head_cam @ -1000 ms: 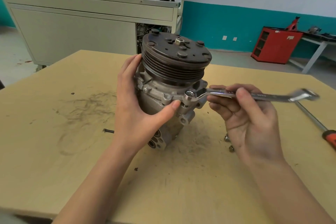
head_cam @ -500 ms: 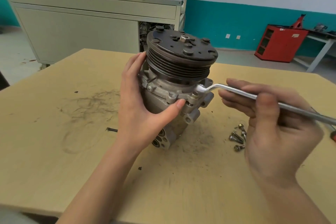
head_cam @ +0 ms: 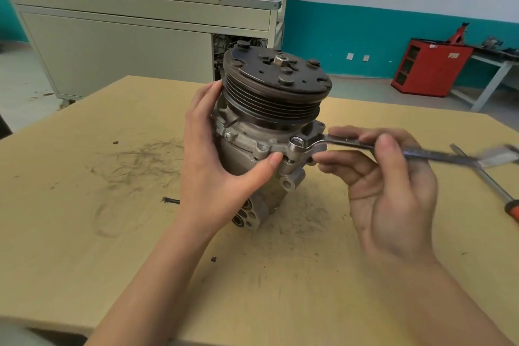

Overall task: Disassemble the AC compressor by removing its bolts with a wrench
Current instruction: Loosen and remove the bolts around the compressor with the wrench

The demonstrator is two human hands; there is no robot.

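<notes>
Head view: left hand (head_cam: 213, 166) gripping grey metal AC compressor (head_cam: 241, 154), standing mid tan wooden table (head_cam: 84, 233); right hand (head_cam: 393, 191) pinching silver ring wrench (head_cam: 351, 144), handle pointing 3 o'clock, ring sitting over flange bolt (head_cam: 297, 141). Bolt looking still seated; casing unopened.

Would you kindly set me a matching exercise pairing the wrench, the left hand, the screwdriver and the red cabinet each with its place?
Things:
1. wrench
2. left hand
3. screwdriver
4. red cabinet

Places:
A. in the background by the teal wall
B. ring end on a bolt of the compressor
C. lying on the table, far right
D. holding the compressor body

Pairs: 1-B, 2-D, 3-C, 4-A
</notes>
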